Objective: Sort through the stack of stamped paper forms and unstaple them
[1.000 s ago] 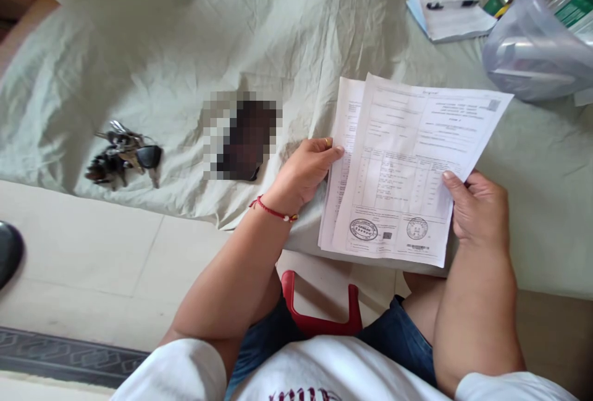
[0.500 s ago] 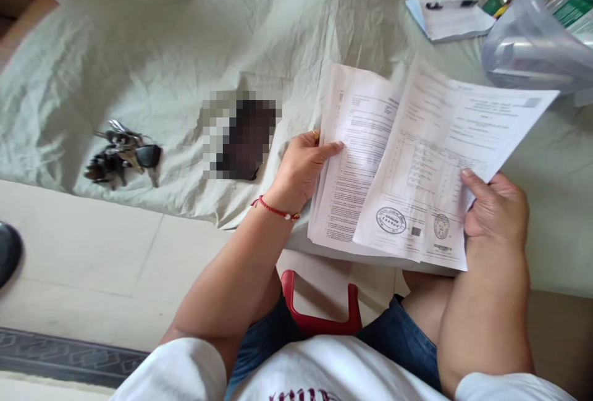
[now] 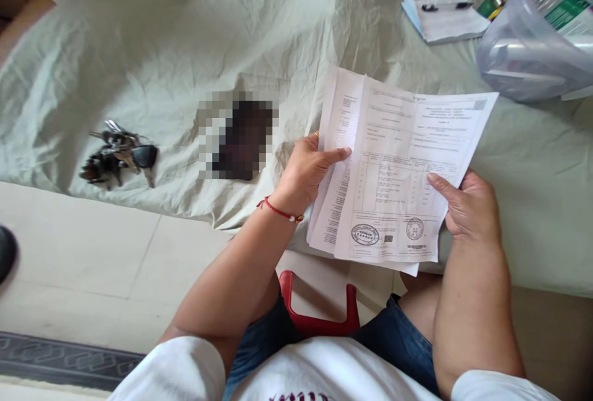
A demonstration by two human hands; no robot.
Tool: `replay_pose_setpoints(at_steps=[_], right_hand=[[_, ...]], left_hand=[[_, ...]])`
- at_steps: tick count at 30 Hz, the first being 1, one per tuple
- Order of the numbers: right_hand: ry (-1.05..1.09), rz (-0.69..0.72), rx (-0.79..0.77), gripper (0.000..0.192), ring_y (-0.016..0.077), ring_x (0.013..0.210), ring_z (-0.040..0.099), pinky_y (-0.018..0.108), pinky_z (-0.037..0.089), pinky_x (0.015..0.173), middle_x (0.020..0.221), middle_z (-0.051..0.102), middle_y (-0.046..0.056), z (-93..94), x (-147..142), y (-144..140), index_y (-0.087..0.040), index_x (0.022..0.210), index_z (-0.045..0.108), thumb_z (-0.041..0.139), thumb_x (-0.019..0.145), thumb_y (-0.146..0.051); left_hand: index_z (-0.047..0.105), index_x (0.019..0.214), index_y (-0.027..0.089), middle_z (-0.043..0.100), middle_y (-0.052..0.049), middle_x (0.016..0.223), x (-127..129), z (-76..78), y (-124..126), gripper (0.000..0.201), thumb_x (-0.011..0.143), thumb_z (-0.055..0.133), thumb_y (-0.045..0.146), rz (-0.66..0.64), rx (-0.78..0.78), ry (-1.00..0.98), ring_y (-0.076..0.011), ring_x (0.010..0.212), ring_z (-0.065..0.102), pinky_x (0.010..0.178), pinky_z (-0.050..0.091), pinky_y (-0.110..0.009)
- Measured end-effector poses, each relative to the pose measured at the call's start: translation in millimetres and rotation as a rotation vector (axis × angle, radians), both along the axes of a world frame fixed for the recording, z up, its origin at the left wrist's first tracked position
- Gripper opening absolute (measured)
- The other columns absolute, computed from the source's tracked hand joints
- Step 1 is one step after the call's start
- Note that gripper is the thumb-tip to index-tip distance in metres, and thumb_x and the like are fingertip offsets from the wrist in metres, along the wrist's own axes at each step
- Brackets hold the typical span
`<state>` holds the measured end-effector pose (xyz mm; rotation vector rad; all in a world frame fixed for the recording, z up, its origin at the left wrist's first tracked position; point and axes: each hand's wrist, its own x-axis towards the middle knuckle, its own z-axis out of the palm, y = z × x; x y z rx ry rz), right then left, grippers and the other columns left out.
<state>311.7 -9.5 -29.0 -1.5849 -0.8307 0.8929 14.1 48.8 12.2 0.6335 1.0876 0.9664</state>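
- Holding a sheaf of papers (image 3: 393, 172) in both hands, over the lap and the near edge of the bed sheet (image 3: 185, 49); seated on a red stool (image 3: 319, 320).
- Left hand (image 3: 306, 172): closed on the sheaf's left edge, thumb on top pointing right across the page, fingers hidden behind. Red thread bracelet (image 3: 278, 211) at the wrist.
- Right hand (image 3: 467, 206): closed on the right edge approx. mid-height, thumb laid over the top sheet, fingers underneath, not visible.
- Key relation: sheaf lies between the two grips, so each hand has it directly inboard; neither is clearly nearer. Top sheet is offset to the right of the under sheets, whose left margin shows beside the left thumb.
- Orientation: long axis runs near-to-far, tilted w/ the top end leaning right. Head of the page points away from the person; stamps and codes sit at the near end.
- Surroundings: bunch of keys (image 3: 120, 157) on the sheet, well apart to the left; a blurred dark object (image 3: 241, 138) near the left hand; a small paper pad (image 3: 445, 16) and a clear plastic bag (image 3: 532, 42) far right.
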Motion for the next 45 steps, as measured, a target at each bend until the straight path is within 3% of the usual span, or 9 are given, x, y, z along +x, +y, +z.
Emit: replay_pose_setpoints(at_steps=[5, 8, 12, 17, 25, 31, 38, 45], right_hand=[[-0.236, -0.077, 0.032, 0.037, 0.027, 0.099, 0.083, 0.049, 0.071, 0.097, 0.106, 0.09, 0.001, -4.4, 5.4, 0.4, -0.026, 0.105, 0.089, 0.1, 0.071, -0.036], [-0.296, -0.139, 0.055, 0.036, 0.0257, 0.095, 0.082, 0.046, 0.07, 0.099, 0.106, 0.09, 0.003, -3.6, 8.1, 1.6, -0.023, 0.104, 0.088, 0.098, 0.071, -0.034], [-0.207, -0.2, 0.156, 0.043, 0.0252, 0.097, 0.081, 0.048, 0.068, 0.107, 0.107, 0.088, 0.005, -2.9, 11.7, 6.4, -0.02, 0.102, 0.083, 0.099, 0.064, -0.032], [0.036, -0.259, 0.309, 0.069, 0.0273, 0.107, 0.082, 0.053, 0.068, 0.108, 0.111, 0.085, 0.008, -1.9, 16.4, 14.9, -0.022, 0.109, 0.072, 0.103, 0.048, -0.025], [0.101, -0.281, 0.225, 0.054, 0.0291, 0.104, 0.082, 0.056, 0.066, 0.116, 0.107, 0.086, 0.012, 8.1, 9.5, 11.2, -0.013, 0.097, 0.084, 0.103, 0.048, -0.025], [0.108, -0.265, 0.226, 0.056, 0.0286, 0.108, 0.083, 0.054, 0.064, 0.12, 0.11, 0.088, 0.01, 9.6, 11.6, 10.1, -0.015, 0.102, 0.088, 0.103, 0.049, -0.024], [0.112, -0.123, 0.001, 0.059, 0.0361, 0.115, 0.084, 0.064, 0.062, 0.122, 0.116, 0.091, 0.013, 15.0, 10.0, 3.6, -0.019, 0.094, 0.086, 0.112, 0.044, -0.036], [0.099, -0.016, 0.019, 0.062, 0.0376, 0.121, 0.084, 0.066, 0.06, 0.124, 0.114, 0.091, 0.012, 14.0, 11.2, 0.5, -0.021, 0.097, 0.088, 0.116, 0.048, -0.046]], left_hand=[[0.079, 0.103, 0.019, 0.087, -0.01, 0.096, 2.6, -3.1, 0.2, 0.029, 0.084, 0.095, 0.035, -0.035, 0.001, -0.002, -0.0307, 0.097, 0.085, 0.087, 0.07, -0.041], [0.079, 0.103, 0.018, 0.087, -0.01, 0.098, 3.5, -3.3, 0.4, 0.022, 0.09, 0.089, 0.032, -0.032, 0.003, 0.011, -0.0264, 0.094, 0.084, 0.084, 0.069, -0.036], [0.079, 0.104, 0.018, 0.087, -0.011, 0.099, 3.2, -1.2, -0.3, 0.02, 0.092, 0.088, 0.032, -0.029, 0.002, 0.008, -0.0263, 0.094, 0.083, 0.086, 0.068, -0.037], [0.078, 0.101, 0.018, 0.086, -0.011, 0.095, 3.0, -0.8, -0.8, 0.022, 0.09, 0.089, 0.032, -0.024, 0.003, -0.003, -0.0266, 0.091, 0.083, 0.085, 0.067, -0.038], [0.075, 0.089, 0.018, 0.083, -0.009, 0.09, 4.4, 2.8, 0.9, 0.009, 0.081, 0.079, 0.019, -0.032, -0.015, 0.002, -0.0247, 0.084, 0.081, 0.083, 0.067, -0.037], [0.078, 0.091, 0.019, 0.085, -0.009, 0.093, 4.4, 0.4, 1.2, 0.02, 0.072, 0.084, 0.019, -0.032, -0.01, 0.033, -0.0279, 0.088, 0.082, 0.085, 0.069, -0.041], [0.078, 0.094, 0.018, 0.087, -0.011, 0.098, 4.7, 0.5, -0.8, 0.03, 0.07, 0.096, 0.022, 0.013, 0.0, 0.004, -0.0303, 0.091, 0.083, 0.087, 0.07, -0.045], [0.079, 0.099, 0.018, 0.086, -0.011, 0.099, 4.9, 1.0, -0.9, 0.036, 0.07, 0.098, 0.025, -0.009, 0.001, -0.01, -0.0331, 0.095, 0.085, 0.089, 0.071, -0.048]])
